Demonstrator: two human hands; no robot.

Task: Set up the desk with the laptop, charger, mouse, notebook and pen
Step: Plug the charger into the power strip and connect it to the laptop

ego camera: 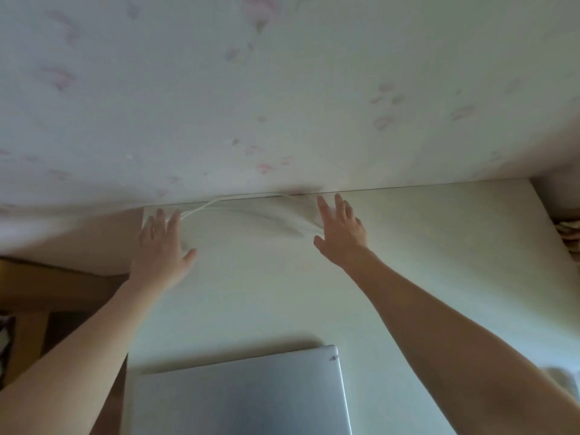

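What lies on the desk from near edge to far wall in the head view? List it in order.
Closed laptop → bare desk → left hand and right hand, roughly level, fingers spread → white cable → floral wall.

Both forearms are bare from the lower frame edge up to the wrists, with no sleeve showing. The left hand (163, 246) and right hand (342, 229) are bare too, slightly motion-blurred.
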